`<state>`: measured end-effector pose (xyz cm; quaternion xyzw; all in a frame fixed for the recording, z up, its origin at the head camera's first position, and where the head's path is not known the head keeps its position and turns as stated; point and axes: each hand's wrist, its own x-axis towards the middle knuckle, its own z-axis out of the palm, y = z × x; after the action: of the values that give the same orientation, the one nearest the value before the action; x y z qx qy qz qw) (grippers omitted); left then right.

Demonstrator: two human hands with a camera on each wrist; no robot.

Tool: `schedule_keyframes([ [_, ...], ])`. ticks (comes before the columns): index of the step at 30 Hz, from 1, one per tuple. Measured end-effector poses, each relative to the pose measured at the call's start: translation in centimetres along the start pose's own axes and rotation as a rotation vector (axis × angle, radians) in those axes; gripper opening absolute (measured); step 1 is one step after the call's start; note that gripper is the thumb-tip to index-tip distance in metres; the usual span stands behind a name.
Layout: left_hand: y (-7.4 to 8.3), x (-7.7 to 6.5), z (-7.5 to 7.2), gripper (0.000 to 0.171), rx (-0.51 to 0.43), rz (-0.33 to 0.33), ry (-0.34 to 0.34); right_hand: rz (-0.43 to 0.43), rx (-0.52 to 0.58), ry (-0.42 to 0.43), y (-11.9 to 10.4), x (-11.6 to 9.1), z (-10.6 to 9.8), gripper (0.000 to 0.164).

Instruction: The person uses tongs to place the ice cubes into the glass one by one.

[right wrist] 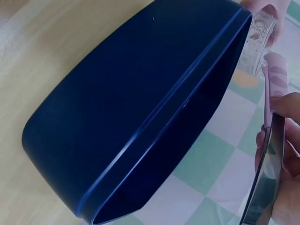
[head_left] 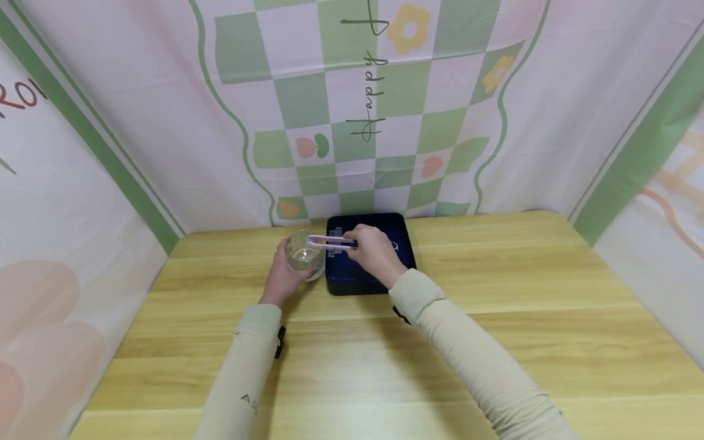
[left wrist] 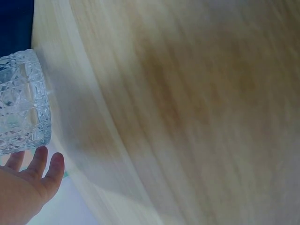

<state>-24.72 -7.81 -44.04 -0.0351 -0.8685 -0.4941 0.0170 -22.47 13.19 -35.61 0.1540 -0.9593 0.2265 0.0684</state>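
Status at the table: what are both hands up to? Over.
Left hand gripping clear glass. Right hand holding pink-tipped tongs, tips by the glass. Dark blue box alongside; no obstruction seen.

Right hand's fingers [right wrist: 291, 105] gripping metal tongs [right wrist: 274, 154], pink ends directed towards a clear patterned glass [right wrist: 255, 44]; left hand [right wrist: 269, 4], partly in view, at the glass; dark blue box [right wrist: 126, 84] across the centre, interior shadowed; wood-grain tabletop [right wrist: 42, 47] at left; green-and-white checked cloth [right wrist: 201, 159] beyond the rim.
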Motion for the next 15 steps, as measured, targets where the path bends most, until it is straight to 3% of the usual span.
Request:
schedule_keyframes([
  [15,0.23,-0.16,-0.16,0.097,-0.007,0.002,-0.003,-0.017,-0.027,-0.031,-0.26,-0.11,0.41,0.030],
])
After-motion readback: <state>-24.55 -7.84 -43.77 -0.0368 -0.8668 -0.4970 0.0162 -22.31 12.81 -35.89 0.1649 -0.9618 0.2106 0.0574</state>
